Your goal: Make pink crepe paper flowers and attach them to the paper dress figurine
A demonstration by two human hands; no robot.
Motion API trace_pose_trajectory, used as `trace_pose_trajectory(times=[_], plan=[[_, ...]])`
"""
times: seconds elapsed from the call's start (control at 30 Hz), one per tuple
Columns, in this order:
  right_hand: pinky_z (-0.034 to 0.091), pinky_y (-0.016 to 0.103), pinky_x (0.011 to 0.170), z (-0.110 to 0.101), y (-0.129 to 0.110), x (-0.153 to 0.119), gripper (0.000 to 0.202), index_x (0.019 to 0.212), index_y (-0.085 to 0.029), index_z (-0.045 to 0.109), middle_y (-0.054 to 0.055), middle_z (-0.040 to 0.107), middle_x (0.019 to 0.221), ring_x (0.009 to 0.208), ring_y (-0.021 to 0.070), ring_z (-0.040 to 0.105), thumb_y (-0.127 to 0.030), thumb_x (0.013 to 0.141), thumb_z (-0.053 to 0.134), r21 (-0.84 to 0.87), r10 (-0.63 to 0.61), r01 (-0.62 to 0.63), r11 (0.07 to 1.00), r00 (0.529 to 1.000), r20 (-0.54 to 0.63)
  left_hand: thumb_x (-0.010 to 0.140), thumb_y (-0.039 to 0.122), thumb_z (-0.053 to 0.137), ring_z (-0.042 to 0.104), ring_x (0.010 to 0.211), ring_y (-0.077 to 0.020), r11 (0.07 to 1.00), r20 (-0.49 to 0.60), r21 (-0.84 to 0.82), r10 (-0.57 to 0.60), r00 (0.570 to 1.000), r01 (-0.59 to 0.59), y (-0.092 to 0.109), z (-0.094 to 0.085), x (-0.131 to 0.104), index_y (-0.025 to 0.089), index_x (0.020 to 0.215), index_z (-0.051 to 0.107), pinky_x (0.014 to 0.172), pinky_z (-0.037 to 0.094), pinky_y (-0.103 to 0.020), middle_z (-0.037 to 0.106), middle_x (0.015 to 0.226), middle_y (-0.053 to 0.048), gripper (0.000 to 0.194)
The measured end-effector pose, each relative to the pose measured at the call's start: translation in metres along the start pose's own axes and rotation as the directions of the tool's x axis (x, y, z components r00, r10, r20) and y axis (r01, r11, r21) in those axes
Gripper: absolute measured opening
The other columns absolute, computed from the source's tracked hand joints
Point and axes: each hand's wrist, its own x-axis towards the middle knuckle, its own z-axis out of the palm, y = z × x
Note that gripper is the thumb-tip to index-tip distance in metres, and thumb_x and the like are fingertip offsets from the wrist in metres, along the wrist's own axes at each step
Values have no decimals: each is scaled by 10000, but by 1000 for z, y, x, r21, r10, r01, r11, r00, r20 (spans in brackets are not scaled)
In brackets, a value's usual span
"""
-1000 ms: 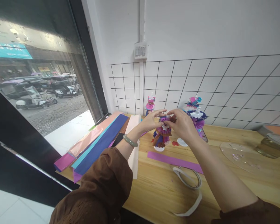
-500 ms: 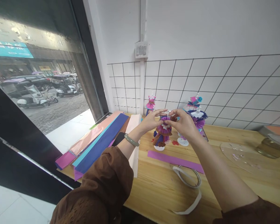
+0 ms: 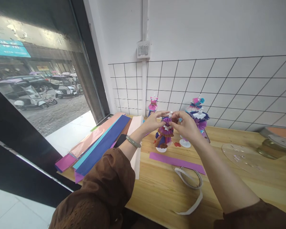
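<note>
And here's the L hand [image 3: 153,122] and R hand [image 3: 185,122], either side of the paper-dressed figure [image 3: 165,133], which stands upright on its white base [image 3: 161,150] mid-table, btwn the two wrists. L thumb's on the pleated purple top w/ fingers arched over, gripping from that side; R thumb & index pinch the same figure opp., though the exact fold is hidden. Two-sided hold prob. keeps a light, tippy piece steady. Purple strip [image 3: 176,163] lies flat just in front, prob. for easy reach; tape roll [image 3: 189,178] nearer the table edge, loose tail curling free, likely handy for R hand. Paper sheets [image 3: 102,144] lie off to L, prob. clear of the elbows. Pink-topped figure [image 3: 153,104] & the white-shouldered figure [image 3: 200,119] stand farther back nr the wire grid [image 3: 228,77], presumably out of the way.
</note>
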Motion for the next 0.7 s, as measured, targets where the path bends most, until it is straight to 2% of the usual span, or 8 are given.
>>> trace_pose_trajectory(times=[0.23,0.7], plan=[[401,341,713,2,4,-1,126,795,-200,535,44,576,854,783,200,535,-214,679,582,-81,-45,43,996,999,-21,692,101,522,474,1110,-207,1000,14,-10,2,1000,-2,0,-1,-2,199,1196,462,909,383,-347,531,1178,-94,516],[401,347,716,0,1,-4,206,900,-219,540,33,576,850,755,190,535,-200,696,560,-53,-59,59,997,998,-7,722,158,541,482,1105,-210,1000,-27,-6,-8,1000,8,0,2,-3,196,1187,464,896,400,-341,525,1185,-97,473]])
